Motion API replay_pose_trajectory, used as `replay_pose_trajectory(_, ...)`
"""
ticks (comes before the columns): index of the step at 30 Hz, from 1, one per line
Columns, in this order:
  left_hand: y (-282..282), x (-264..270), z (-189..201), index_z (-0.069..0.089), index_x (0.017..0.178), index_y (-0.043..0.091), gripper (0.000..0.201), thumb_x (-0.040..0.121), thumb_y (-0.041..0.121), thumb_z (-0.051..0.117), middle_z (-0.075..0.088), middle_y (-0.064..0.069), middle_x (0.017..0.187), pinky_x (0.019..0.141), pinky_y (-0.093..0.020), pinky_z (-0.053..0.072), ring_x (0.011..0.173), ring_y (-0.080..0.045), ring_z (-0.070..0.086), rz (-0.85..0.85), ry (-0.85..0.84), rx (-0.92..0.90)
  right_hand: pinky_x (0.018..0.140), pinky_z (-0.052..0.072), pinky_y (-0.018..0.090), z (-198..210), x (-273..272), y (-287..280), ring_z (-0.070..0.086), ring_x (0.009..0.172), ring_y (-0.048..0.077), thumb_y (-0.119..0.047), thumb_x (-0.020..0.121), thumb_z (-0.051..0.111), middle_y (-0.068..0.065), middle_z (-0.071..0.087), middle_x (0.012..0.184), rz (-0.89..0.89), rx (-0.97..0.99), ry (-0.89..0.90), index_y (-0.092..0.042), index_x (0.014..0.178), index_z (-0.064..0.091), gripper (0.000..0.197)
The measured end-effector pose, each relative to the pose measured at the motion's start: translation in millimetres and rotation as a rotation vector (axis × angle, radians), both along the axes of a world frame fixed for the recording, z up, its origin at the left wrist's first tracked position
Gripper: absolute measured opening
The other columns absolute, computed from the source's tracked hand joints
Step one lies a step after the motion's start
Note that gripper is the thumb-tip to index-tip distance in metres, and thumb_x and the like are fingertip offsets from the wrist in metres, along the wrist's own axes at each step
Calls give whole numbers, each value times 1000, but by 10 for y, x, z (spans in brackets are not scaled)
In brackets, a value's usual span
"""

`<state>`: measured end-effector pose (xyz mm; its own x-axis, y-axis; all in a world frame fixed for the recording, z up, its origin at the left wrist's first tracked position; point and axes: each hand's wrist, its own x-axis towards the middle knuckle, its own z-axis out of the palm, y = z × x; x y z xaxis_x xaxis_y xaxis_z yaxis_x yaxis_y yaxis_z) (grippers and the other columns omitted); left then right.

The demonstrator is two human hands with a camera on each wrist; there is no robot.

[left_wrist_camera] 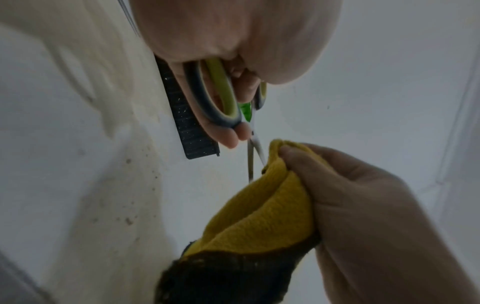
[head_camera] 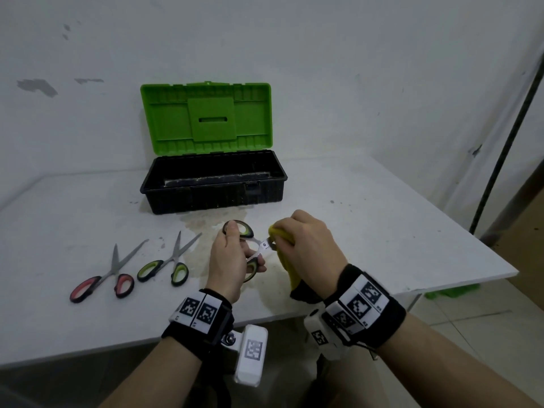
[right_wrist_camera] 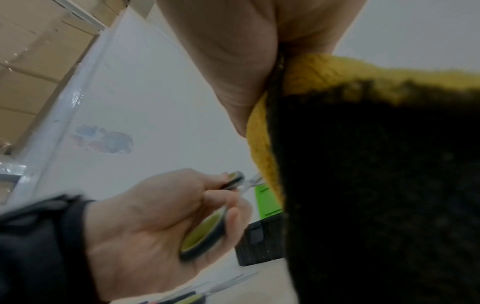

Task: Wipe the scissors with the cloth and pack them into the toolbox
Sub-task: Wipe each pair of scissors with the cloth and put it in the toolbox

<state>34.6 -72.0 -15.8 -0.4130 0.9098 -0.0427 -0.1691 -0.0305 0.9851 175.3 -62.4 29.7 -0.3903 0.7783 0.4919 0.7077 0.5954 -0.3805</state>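
Gripping green-handled scissors (head_camera: 250, 248) by handles, left hand (head_camera: 228, 260) holds them above table (head_camera: 382, 231) near front edge, blades spread apart. Right hand (head_camera: 312, 248) clutches yellow cloth (head_camera: 287, 260) bunched around blades; dark end of cloth hangs toward wrist. Toolbox (head_camera: 213, 181) open toward back edge, green lid (head_camera: 206, 116) raised. Red-handled scissors (head_camera: 103, 281) and second green-handled pair (head_camera: 170, 263) lie toward table's left, near front edge.

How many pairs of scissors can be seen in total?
3. Red-handled steel scissors lie leftmost on the white table; green-handled steel scissors lie beside them; another green-handled pair is in the left hand. The black toolbox may hide more.
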Motion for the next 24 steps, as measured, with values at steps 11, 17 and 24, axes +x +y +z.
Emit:
replay_pose_trajectory(11,17,8,22,43,77,15,41,108,40,31,38,3,54,43,-29,48,43,-10,45,11,63,32,77,50,37,-96,-81,-59,57,87,23,-24,92,57,3,58,99,104,-110,-80,-16,106,68,20)
replay_pose_trajectory(17,26,-44,24,47,93,12,36,107,42,33,37,-6,65,56,-37,56,52,-24,55,12,-71,16,72,47,28,-80,196,160,57,83,22,-23,92,59,1,58,93,-76,-126,-18,-14,96,70,15)
replay_pose_trajectory(24,29,-59,125,58,92,7,24,99,29,59,61,-5,70,67,-45,61,55,-22,61,-61,-146,23,73,39,21,137,463,294,56,82,14,-27,89,64,-4,63,86,-155,-48,104,-21,93,72,11)
